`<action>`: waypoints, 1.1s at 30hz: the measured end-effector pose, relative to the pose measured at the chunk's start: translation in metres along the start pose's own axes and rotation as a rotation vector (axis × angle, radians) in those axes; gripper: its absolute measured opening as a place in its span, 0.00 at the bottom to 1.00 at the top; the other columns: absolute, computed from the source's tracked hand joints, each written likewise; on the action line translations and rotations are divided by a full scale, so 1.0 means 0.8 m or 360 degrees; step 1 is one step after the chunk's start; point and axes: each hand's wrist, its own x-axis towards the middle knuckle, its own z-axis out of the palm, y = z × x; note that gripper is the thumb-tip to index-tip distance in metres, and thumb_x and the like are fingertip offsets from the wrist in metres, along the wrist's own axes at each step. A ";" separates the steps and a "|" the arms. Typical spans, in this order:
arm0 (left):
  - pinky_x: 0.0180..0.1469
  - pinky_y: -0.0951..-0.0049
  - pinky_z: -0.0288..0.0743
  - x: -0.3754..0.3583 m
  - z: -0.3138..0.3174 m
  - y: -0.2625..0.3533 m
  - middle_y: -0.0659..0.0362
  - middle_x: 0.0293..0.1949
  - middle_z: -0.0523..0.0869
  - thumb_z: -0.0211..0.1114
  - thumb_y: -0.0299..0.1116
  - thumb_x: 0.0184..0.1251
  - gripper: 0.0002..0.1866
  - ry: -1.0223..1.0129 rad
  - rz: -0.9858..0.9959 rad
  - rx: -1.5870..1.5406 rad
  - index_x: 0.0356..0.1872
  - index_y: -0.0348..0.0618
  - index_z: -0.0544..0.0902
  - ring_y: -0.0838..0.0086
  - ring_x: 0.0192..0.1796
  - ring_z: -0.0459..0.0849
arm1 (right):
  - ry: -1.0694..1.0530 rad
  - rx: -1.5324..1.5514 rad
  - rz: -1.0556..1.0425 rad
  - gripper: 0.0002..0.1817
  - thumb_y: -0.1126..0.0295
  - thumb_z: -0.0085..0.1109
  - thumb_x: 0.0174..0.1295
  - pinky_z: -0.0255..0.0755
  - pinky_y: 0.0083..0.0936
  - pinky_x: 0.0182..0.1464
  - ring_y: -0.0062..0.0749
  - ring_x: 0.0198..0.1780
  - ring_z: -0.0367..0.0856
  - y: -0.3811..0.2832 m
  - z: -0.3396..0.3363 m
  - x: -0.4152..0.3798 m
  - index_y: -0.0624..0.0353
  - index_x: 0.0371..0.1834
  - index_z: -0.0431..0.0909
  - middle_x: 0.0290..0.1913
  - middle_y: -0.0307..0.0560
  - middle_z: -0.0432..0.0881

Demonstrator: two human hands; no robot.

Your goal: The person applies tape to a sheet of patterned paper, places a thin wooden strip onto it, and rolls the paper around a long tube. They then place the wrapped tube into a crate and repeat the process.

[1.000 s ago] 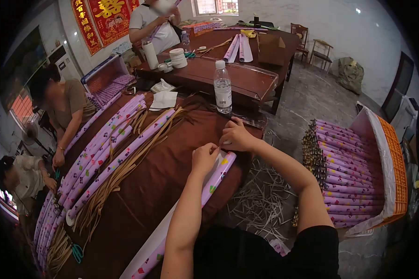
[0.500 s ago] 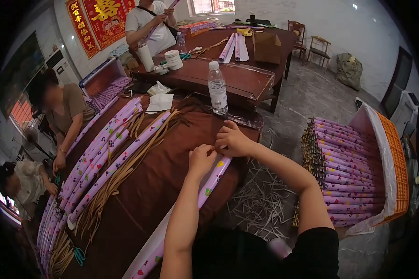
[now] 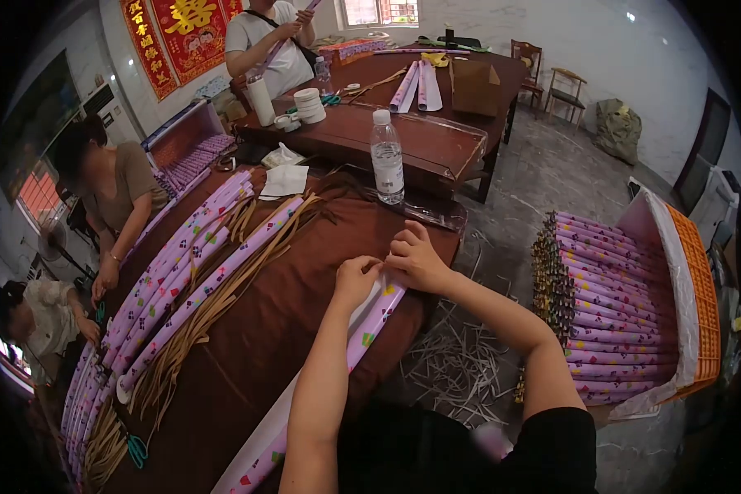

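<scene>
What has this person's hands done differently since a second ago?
The right hand has shifted slightly toward the wearer, covering more of the purple roll's far end. Nothing was clearly taken up or let go. The left hand stayed about where it was by the roll's white edge; the bottle and orange crate stayed put.
</scene>
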 end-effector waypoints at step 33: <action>0.49 0.61 0.72 -0.017 0.000 0.010 0.57 0.37 0.89 0.68 0.36 0.61 0.07 0.0169 0.0144 0.0627 0.37 0.48 0.90 0.61 0.42 0.86 | -0.0124 0.0597 0.0765 0.24 0.69 0.72 0.53 0.70 0.42 0.46 0.59 0.46 0.77 0.037 0.064 0.061 0.64 0.49 0.70 0.36 0.54 0.79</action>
